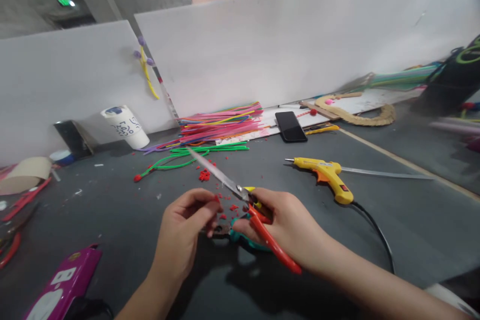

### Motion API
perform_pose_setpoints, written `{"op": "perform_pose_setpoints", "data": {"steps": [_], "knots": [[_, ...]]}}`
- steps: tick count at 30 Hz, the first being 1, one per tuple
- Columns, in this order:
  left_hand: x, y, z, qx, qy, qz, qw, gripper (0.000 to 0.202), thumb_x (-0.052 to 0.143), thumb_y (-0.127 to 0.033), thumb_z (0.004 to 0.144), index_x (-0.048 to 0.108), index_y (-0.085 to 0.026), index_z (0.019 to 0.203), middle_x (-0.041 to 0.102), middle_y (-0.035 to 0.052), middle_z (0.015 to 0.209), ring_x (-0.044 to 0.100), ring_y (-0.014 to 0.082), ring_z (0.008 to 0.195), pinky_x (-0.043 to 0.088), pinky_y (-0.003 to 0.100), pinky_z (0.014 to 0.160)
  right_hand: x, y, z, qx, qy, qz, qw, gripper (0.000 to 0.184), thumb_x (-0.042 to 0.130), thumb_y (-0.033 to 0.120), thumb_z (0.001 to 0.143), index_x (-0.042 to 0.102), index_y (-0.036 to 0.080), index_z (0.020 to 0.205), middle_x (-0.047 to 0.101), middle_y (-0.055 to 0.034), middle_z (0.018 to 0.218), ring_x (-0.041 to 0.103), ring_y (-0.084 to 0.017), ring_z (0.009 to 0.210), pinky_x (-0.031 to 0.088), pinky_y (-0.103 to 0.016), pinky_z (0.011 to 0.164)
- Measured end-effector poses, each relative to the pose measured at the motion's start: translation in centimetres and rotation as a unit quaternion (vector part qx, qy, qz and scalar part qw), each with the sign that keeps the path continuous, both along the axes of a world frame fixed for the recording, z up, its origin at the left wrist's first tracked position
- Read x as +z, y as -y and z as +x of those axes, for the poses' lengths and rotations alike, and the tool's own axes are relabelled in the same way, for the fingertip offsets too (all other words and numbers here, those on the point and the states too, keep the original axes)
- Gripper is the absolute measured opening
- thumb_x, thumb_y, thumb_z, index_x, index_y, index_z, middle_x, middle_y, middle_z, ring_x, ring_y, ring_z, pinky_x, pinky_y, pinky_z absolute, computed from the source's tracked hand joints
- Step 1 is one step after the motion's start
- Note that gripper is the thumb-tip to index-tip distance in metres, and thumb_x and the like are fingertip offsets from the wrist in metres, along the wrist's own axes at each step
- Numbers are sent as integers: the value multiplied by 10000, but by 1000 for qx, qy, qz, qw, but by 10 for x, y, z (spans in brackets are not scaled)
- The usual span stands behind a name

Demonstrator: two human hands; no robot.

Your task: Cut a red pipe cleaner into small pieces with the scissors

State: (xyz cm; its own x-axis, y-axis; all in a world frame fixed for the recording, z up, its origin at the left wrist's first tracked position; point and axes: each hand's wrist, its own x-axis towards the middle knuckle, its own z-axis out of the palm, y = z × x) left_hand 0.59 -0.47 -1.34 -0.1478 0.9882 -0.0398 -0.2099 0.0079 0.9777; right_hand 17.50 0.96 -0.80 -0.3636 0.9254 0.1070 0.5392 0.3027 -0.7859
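forearms (360,275) slant inward, right hand (290,222) clamped on scissors (240,189), left hand (182,230) pinching red scrap (217,199).

A person's right hand (285,222) grips scissors (240,189) over a bench (264,165) as the left hand (182,222), just left of the scissors, pinches a red scrap (217,199). A glue gun (327,174) lies to the scissors' right, pipe cleaners (221,129) past their tip, a phone (291,126) beyond.
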Motion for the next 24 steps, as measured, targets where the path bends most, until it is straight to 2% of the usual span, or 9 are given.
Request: {"op": "perform_pose_setpoints", "data": {"steps": [3,6,11,18,24], "knots": [[2,-1,-3,59,43,49,996,42,663,-129,649,648,-162,670,611,-28,591,498,52,466,386,136,416,-3,1,3,-13,99,93,991,399,610,568,643,509,195,738,525,25,593,444,-123,518,262,-222,494],[4,0,-3,77,61,86,991,53,650,-111,661,657,-162,672,598,-32,595,490,43,457,382,130,407,-8,1,5,-14,160,138,977,450,550,622,671,528,188,787,590,-20,670,527,-169,581,275,-242,516],[6,3,-2,77,63,107,989,31,649,-136,680,658,-158,660,615,-25,610,512,42,454,406,129,418,-12,1,5,-16,213,155,965,468,507,645,691,521,182,761,608,-34,669,562,-194,584,261,-256,494],[7,3,-1,82,70,101,989,25,659,-144,676,649,-161,660,621,-28,617,527,46,460,430,136,437,-16,2,4,-14,229,174,958,389,486,580,729,468,195,682,584,-22,613,540,-178,518,239,-253,466],[8,2,0,78,67,109,989,27,654,-157,688,658,-164,662,613,-31,612,526,46,466,429,136,436,-21,1,4,-12,228,200,953,332,466,517,763,474,193,692,586,-21,602,535,-165,500,235,-250,467]]}}
